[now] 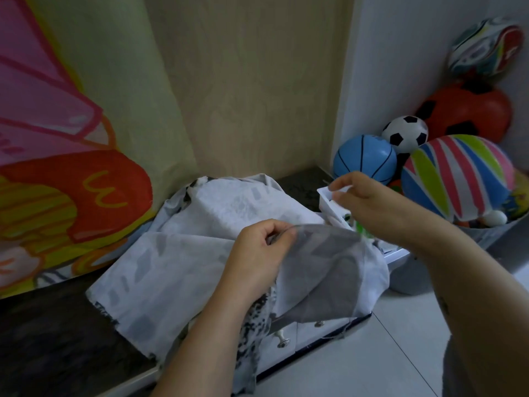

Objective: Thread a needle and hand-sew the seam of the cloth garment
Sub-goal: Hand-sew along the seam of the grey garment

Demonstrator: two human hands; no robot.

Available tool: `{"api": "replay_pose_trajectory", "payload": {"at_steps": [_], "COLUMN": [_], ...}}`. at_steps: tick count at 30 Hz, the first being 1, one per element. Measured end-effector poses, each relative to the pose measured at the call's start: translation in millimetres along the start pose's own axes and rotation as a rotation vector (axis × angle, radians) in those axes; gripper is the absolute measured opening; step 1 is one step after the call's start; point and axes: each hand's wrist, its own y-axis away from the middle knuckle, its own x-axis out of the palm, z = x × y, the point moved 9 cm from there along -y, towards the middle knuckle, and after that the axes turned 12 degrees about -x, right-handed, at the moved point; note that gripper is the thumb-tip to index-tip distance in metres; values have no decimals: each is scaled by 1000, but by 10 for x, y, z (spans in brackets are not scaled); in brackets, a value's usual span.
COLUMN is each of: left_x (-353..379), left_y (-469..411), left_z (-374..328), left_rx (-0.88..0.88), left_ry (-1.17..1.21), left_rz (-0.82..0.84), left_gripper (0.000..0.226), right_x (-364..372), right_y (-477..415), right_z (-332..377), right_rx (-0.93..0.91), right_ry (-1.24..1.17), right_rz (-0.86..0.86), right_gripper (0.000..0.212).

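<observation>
Dark tabletop (43,325), balls (455,176) heaped at 2 o'clock. Head view: cloth garment (200,253) spread at centre; left hand (263,247) pinches its folded edge. Right hand (369,202), fingers curled, at white box (329,202), 1 o'clock; can't tell what it holds. Tip: hold seam edge flat, pick needle out slowly.

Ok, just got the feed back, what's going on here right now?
A person is at a dark counter with a pale grey-patterned cloth garment spread over it. The left hand pinches a raised fold of the garment. The right hand reaches to a small white plastic box beside the cloth, fingers at its rim; whether it holds anything is unclear. No needle or thread is visible, so sewing does not seem to have begun.
</observation>
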Motion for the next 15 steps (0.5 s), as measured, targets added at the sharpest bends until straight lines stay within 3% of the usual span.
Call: {"api": "replay_pose_trajectory", "payload": {"at_steps": [4,11,15], "left_x": [-50,-123,-137], "left_y": [-22,-38,-39], "left_z": [36,98,88], "left_rx": [-27,-66,-67], "left_ry": [48,59,64], "left_rz": [1,-37,-41], "left_gripper": [14,13,13], "right_x": [-21,547,557], "right_y": [76,170,161], "right_z": [268,217,229], "right_rx": [-123,-9,-10], "right_ry": [28,108,176], "right_rz": [0,323,293], "right_gripper": [23,12,15]}}
